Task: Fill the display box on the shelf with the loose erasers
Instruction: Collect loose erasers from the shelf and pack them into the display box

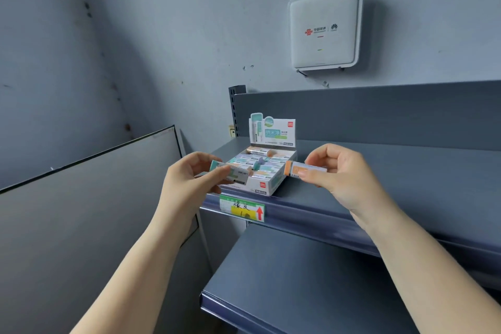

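Left hand [189, 179] grips green eraser [230, 172], right hand [339, 171] pinches orange eraser [305, 169], both flanking display box [267, 187] on shelf [379, 171].

1. display box [267, 187]: white, teal and mint print, small red logo squares
2. left hand's eraser [230, 173]: teal end, white and grey sleeve
3. right hand's eraser [303, 170]: orange end, white sleeve
4. shelf [379, 171]: dark slate blue
5. price label [242, 208]: green, yellow patch, red arrow
6. router [325, 30]: white, red logo
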The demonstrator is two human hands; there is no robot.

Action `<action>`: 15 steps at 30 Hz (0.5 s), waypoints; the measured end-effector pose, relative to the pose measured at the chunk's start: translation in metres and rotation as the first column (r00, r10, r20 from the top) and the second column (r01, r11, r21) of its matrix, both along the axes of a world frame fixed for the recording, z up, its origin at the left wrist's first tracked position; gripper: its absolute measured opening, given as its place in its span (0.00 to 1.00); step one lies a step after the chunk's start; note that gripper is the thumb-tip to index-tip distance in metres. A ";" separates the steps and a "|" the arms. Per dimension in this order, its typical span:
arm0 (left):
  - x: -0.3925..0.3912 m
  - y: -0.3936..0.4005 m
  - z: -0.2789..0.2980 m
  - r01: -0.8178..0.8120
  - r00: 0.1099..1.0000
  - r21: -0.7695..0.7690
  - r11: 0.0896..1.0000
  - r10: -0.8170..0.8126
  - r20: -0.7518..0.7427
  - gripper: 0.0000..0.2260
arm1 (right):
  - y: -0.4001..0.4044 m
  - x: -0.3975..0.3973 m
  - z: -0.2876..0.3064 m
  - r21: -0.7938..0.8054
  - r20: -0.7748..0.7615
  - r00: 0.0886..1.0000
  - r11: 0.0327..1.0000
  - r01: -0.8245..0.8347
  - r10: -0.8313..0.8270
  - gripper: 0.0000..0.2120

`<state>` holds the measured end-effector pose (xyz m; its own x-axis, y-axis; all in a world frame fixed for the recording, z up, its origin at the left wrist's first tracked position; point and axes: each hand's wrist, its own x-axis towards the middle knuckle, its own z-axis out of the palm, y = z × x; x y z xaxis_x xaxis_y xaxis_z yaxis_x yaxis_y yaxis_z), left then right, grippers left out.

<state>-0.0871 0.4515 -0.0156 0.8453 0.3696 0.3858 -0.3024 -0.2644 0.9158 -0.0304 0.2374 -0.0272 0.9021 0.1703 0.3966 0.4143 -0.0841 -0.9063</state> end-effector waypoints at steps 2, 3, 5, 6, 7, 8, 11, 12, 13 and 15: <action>0.009 0.009 0.002 0.013 1.000 -0.001 1.000 -0.013 -0.007 0.04 | 0.008 0.008 0.003 -0.024 0.020 1.000 0.999 0.020 -0.020 0.09; 0.015 0.012 0.003 0.014 1.000 -0.002 1.000 -0.014 -0.008 0.04 | 0.011 0.012 0.005 -0.031 0.029 0.999 0.999 0.027 -0.027 0.09; 0.026 0.017 0.005 0.012 1.000 -0.008 1.000 -0.012 -0.003 0.04 | 0.019 0.022 0.009 -0.054 0.048 0.998 0.998 0.037 -0.034 0.10; 0.032 0.020 0.006 0.011 1.000 -0.012 1.000 -0.011 0.004 0.04 | 0.022 0.028 0.010 -0.071 0.060 0.997 0.997 0.042 -0.038 0.10; 0.038 0.022 0.007 0.010 1.000 -0.015 1.000 -0.009 0.011 0.04 | 0.027 0.034 0.011 -0.091 0.072 0.996 0.995 0.052 -0.045 0.10; 0.043 0.023 0.009 0.009 1.000 -0.019 1.000 -0.009 0.015 0.04 | 0.030 0.040 0.012 -0.110 0.083 0.995 0.992 0.061 -0.052 0.11; 0.058 0.027 0.012 -0.010 0.999 0.007 1.000 0.010 0.030 0.04 | 0.039 0.054 0.013 -0.173 0.103 0.992 0.981 0.091 -0.074 0.10; 0.062 0.028 0.013 -0.019 0.999 0.031 0.999 0.018 0.033 0.04 | 0.040 0.056 0.013 -0.198 0.112 0.990 0.975 0.105 -0.084 0.10; 0.068 0.030 0.013 -0.026 0.999 0.053 0.998 0.024 0.036 0.04 | 0.041 0.060 0.013 -0.226 0.128 0.987 0.966 0.127 -0.100 0.10; 0.078 0.035 0.013 -0.033 0.998 0.081 0.996 0.029 0.048 0.05 | 0.043 0.063 0.012 -0.286 0.176 0.976 0.942 0.177 -0.130 0.10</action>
